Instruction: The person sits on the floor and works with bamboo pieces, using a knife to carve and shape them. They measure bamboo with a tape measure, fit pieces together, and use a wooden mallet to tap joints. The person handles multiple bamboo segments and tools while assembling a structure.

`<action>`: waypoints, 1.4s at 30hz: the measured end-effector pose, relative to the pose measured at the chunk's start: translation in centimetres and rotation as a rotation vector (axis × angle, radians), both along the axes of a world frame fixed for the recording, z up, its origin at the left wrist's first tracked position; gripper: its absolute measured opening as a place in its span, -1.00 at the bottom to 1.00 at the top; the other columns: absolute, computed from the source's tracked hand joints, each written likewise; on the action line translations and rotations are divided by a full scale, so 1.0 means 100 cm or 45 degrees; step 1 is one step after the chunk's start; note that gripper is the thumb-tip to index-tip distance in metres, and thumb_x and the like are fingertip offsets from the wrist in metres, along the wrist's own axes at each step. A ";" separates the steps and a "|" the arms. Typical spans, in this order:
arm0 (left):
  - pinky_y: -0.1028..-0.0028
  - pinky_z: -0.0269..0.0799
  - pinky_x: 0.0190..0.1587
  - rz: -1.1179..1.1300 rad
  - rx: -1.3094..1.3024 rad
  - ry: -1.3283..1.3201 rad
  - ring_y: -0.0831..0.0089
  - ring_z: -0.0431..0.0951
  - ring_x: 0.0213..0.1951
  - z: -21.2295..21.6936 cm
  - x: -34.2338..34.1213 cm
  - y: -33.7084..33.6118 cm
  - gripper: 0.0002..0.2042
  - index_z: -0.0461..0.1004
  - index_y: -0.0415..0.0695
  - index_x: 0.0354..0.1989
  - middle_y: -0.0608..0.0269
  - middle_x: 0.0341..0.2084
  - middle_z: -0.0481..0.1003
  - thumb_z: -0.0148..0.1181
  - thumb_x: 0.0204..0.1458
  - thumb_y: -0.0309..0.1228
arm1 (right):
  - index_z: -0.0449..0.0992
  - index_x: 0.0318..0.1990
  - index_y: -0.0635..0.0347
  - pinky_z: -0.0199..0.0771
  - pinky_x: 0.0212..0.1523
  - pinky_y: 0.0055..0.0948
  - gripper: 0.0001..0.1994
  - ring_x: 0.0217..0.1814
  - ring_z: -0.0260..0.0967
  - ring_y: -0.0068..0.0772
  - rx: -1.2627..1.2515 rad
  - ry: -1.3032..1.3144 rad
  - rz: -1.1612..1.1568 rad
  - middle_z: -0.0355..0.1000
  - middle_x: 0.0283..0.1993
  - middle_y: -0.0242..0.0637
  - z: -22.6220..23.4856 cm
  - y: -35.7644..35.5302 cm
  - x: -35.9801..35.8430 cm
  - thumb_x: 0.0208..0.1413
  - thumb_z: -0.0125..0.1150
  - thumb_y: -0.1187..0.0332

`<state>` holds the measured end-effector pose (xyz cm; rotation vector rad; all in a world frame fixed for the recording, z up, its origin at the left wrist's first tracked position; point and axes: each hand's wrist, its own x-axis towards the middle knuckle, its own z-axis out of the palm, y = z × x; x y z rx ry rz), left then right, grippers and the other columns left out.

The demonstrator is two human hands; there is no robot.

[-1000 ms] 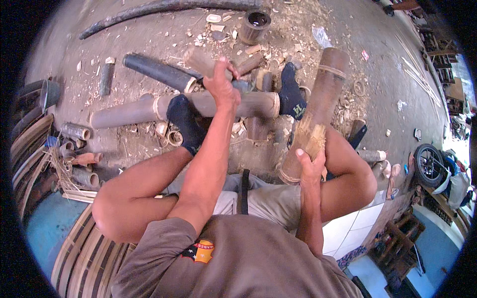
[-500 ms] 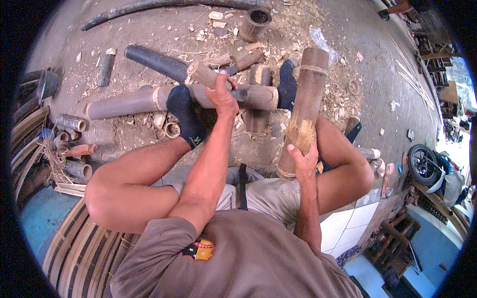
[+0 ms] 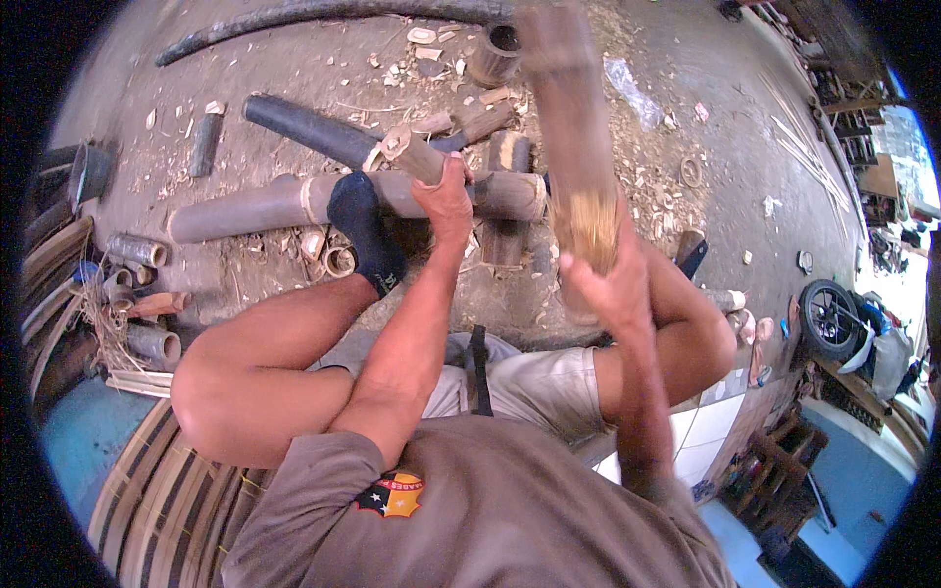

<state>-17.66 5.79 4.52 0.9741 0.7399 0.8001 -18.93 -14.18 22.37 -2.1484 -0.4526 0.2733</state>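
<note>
My left hand [image 3: 447, 208] is closed round a short, thick wooden handle [image 3: 410, 155] that slants up to the left. Its lower end sits over a long bamboo tube [image 3: 245, 209] lying across the floor; what is at that end is hidden by my hand. The tube has pale rings at its joints, and my left foot in a black sock [image 3: 358, 220] rests against it. In my right hand [image 3: 616, 286] is a thick bamboo section [image 3: 569, 118], raised and blurred by motion, with a worn, frayed yellow patch near my grip.
Wood chips [image 3: 647, 186] litter the floor. A dark tube [image 3: 314, 127] and a bamboo cup [image 3: 493, 54] lie ahead. Short bamboo pieces [image 3: 154, 343] and stacked slats [image 3: 162, 490] are at the left. At the right stands a black wheel [image 3: 829, 318].
My right hand has lifted the bamboo section, its far end swinging upward and to the left. My left hand keeps its grip on the wooden handle, shifted only slightly.
</note>
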 end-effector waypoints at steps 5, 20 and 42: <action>0.44 0.38 -0.40 -0.001 -0.027 0.031 0.56 0.46 -0.52 0.006 -0.002 -0.006 -0.83 0.44 -0.14 -0.43 0.37 -0.54 0.50 0.28 0.17 -0.45 | 0.05 0.57 0.14 0.44 0.35 -0.17 0.03 0.35 0.46 -0.13 -0.026 -0.440 0.434 0.41 0.33 0.16 0.099 0.085 0.051 -0.07 0.51 0.26; 0.41 0.39 -0.38 0.080 0.169 -0.097 0.55 0.50 -0.44 -0.048 0.003 0.002 -0.91 0.50 -0.19 -0.37 0.38 -0.47 0.54 0.29 0.11 -0.48 | 0.33 0.37 0.06 0.63 -0.27 0.03 -0.16 -0.27 0.63 0.13 -0.344 -0.832 0.902 0.60 -0.27 0.09 0.107 0.180 0.072 -0.07 0.46 -0.05; 0.36 0.49 -0.07 -0.319 -0.183 -0.018 0.29 0.59 -0.26 -0.025 -0.010 -0.002 -0.82 0.56 -0.31 -0.18 0.23 -0.32 0.60 0.30 0.10 -0.47 | 0.42 0.28 0.10 0.60 -0.38 -0.08 -0.26 -0.37 0.61 0.14 0.067 -1.122 0.847 0.57 -0.46 -0.01 0.174 0.240 0.057 -0.04 0.44 -0.05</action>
